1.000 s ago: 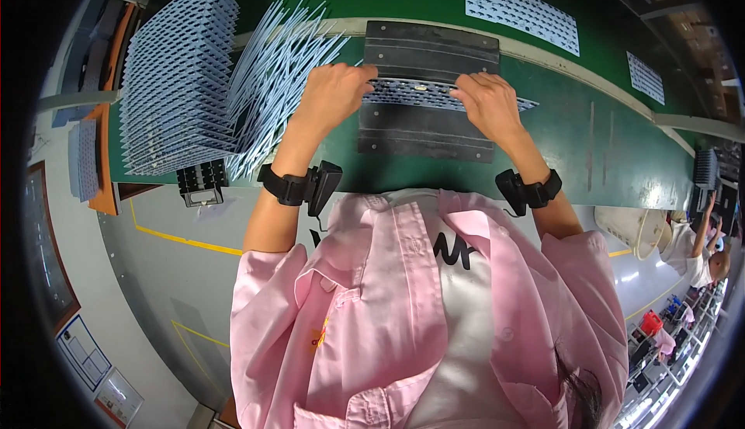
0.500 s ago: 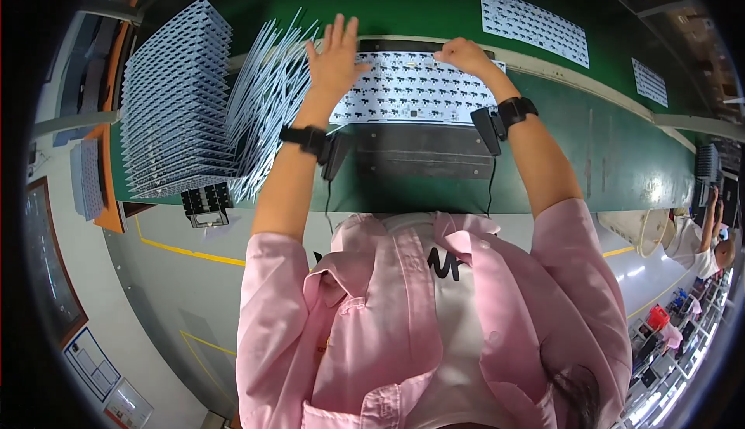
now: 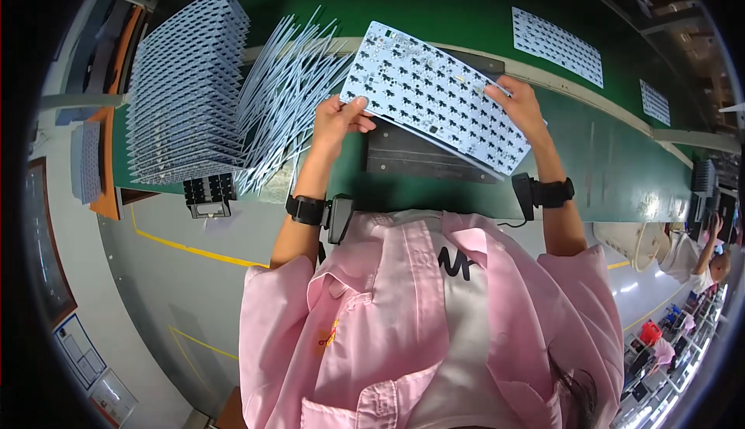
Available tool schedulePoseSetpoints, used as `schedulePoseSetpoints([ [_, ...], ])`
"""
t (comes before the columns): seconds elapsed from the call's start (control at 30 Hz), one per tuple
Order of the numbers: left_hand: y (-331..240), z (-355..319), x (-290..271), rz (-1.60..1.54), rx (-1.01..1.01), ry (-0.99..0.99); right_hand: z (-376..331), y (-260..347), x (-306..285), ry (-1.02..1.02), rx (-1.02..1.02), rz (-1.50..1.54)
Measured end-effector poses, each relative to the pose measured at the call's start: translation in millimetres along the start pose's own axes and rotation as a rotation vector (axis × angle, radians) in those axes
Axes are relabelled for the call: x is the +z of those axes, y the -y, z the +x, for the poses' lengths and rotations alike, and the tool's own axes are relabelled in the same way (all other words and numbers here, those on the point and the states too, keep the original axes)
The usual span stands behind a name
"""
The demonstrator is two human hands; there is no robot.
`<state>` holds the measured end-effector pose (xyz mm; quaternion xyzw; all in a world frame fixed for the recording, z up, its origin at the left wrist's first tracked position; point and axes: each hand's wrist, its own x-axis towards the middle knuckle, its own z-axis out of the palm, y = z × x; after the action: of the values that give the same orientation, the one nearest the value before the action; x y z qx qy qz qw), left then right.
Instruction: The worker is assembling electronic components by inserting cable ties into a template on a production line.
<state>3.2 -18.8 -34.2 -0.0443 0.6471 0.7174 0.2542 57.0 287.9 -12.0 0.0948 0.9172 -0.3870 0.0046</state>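
Observation:
A white circuit board (image 3: 434,103) dotted with small black parts is lifted and tilted above a dark flat fixture plate (image 3: 419,161) on the green belt. My left hand (image 3: 337,122) grips the board's near left edge. My right hand (image 3: 516,107) holds its right edge. Both wrists carry black straps. Just left of my left hand, a fanned row of white boards (image 3: 287,99) stands in a rack.
A tall stack of white boards (image 3: 182,91) stands at the left beside a small black holder (image 3: 208,194). Two more boards (image 3: 555,45) lie farther along the green conveyor (image 3: 621,165). Another person (image 3: 710,254) works at the far right.
The board lay flat on the dark plate with both hands on it. It has since been raised off the plate and tilted up, held by its two ends.

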Motion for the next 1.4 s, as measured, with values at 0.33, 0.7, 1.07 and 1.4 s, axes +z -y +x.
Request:
schedulePoseSetpoints([
  [0.33, 28.4, -64.1, -129.8, -0.354, 0.225, -0.745, -31.0, 29.2, -19.0, -0.347, -0.178, -0.246],
  [0.7, 36.0, -126.6, -121.6, 0.075, -0.104, -0.836, -32.7, 53.8, 51.0, -0.351, -0.477, -0.280],
  [1.07, -66.2, -21.6, -1.5, 1.444, 1.115, -0.209, -30.6, 56.2, 59.4, -0.413, -0.531, -0.323],
  [1.4, -54.3, -15.2, 0.9, 1.542, 0.781, 0.065, -34.9, 59.1, 48.5, -0.267, -0.505, -0.323],
])
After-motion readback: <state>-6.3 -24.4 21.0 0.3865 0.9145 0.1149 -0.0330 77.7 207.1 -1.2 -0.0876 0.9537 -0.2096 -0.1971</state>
